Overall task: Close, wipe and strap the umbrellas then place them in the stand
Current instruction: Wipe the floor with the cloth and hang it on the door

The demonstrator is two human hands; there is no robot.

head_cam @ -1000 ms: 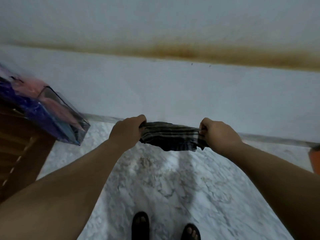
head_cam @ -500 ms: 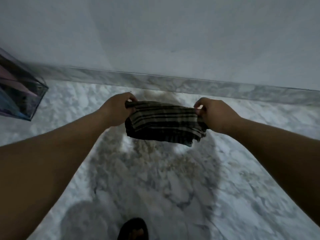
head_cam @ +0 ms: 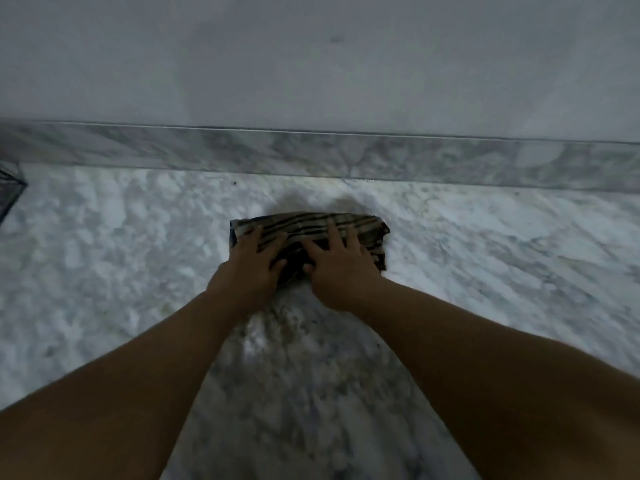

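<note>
A dark striped cloth (head_cam: 311, 225) lies folded on the marble floor (head_cam: 138, 254), a short way from the wall. My left hand (head_cam: 251, 263) rests flat on its left part with fingers spread. My right hand (head_cam: 341, 266) presses flat on its right part, fingers apart too. Neither hand grips the cloth. No umbrella shows in this view.
A marble skirting strip (head_cam: 346, 155) runs along the foot of the grey wall (head_cam: 311, 64). The corner of a clear container (head_cam: 8, 190) pokes in at the left edge.
The cloth was held stretched in the air between both hands; now it lies on the floor with both palms flat on it. The view has dropped lower toward the floor.
</note>
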